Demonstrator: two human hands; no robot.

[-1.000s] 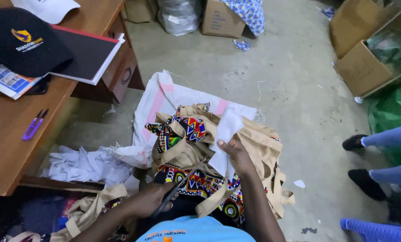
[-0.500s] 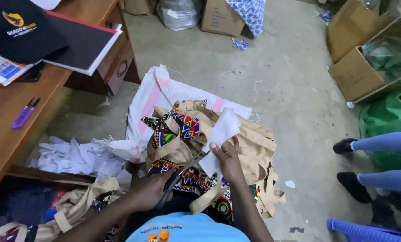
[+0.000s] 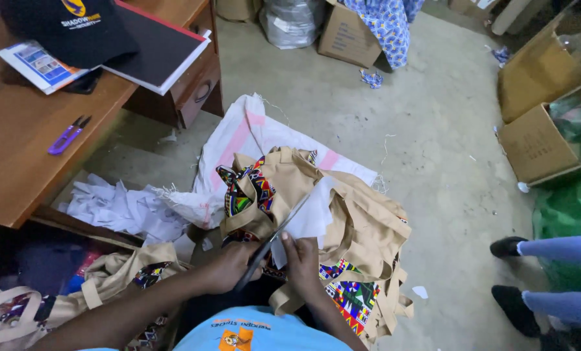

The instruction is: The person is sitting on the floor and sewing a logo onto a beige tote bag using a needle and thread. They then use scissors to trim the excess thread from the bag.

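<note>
My left hand (image 3: 228,265) grips a pair of scissors (image 3: 282,226), whose blades point up and right across a white sheet (image 3: 315,218). At the sheet's lower edge my right hand (image 3: 301,260) pinches it, right beside the scissors. The sheet lies on a heap of tan cloth bags (image 3: 368,227) with bright patterned panels, piled on my lap and on the floor. Under the heap lies a white sack with pink stripes (image 3: 238,140).
A wooden desk (image 3: 17,156) at the left carries a black cap (image 3: 69,29), a black notebook (image 3: 157,45) and purple thread snips (image 3: 66,135). White scraps (image 3: 121,208) lie below it. Cardboard boxes (image 3: 537,140) stand at the right, near another person's legs (image 3: 556,250).
My right hand has drawn the white sheet down toward me. My left hand has brought the scissors up so that the blades now lie across the sheet.
</note>
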